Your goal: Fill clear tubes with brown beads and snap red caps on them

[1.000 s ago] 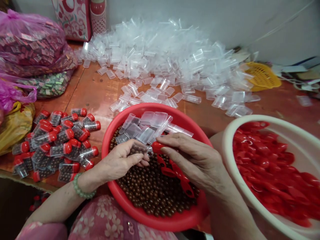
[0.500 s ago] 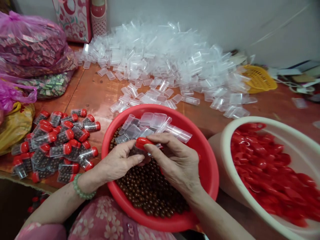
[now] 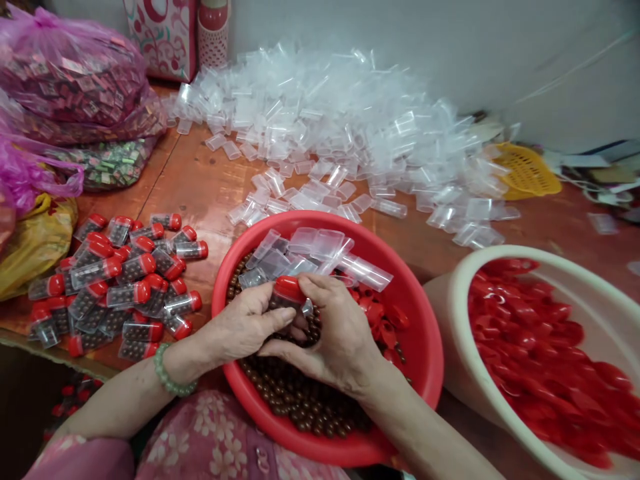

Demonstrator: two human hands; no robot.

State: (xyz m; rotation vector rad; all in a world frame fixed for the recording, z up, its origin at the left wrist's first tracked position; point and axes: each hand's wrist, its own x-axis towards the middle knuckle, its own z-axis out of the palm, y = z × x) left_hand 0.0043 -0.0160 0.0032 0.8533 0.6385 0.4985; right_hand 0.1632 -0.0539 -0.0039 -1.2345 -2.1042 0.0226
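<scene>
Red-capped bead tube (image 3: 289, 291) is pinched in the left hand (image 3: 245, 323), cap upward, while the right hand (image 3: 345, 337), half open with nothing visibly gripped, curves at its right side.

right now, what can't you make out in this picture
- Head view: the lower part of the red-capped tube, hidden by the left hand.
- Head view: some of the brown beads, hidden by the right hand.
- Head view: the far side of the cream tub, cut off by the right edge.
- Head view: markings on the pieces in the purple bag, too small and blurred.
</scene>
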